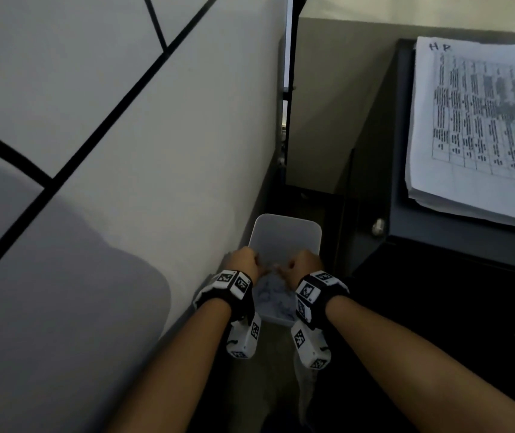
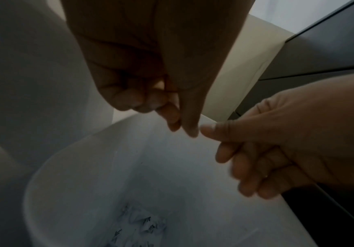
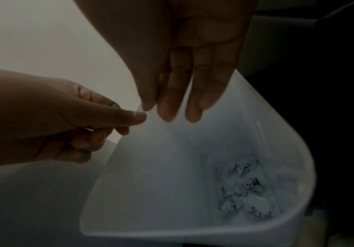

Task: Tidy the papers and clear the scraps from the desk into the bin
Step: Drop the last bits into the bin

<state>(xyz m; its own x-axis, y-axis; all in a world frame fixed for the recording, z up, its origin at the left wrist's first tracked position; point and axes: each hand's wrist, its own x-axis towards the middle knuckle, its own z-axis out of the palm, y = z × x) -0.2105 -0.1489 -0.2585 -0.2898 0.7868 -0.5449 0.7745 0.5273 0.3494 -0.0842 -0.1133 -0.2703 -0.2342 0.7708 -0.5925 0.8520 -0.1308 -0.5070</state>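
- Hovering both hands over the white bin [image 1: 284,232], I keep them above its mouth so anything that leaves my fingers lands inside, not on the floor.
- The bin stands on the floor between the wall [image 1: 125,151] and the dark desk [image 1: 437,245], low enough that I reach down with both forearms stretched forward.
- The scraps [image 3: 243,188] lie crumpled at the bottom of the bin, so I judge this load delivered.
- My left hand [image 2: 150,80] hangs with fingers curled loosely toward the thumb; I see no paper between them.
- My right hand [image 3: 184,66] points its fingers down, nearly straight and relaxed, holding nothing.
- The two thumbs come close together over the far rim, tips near but apart.
- The stack of papers [image 1: 474,126] sits squared on the desk top, well apart from the bin; I judge it looks tidied.
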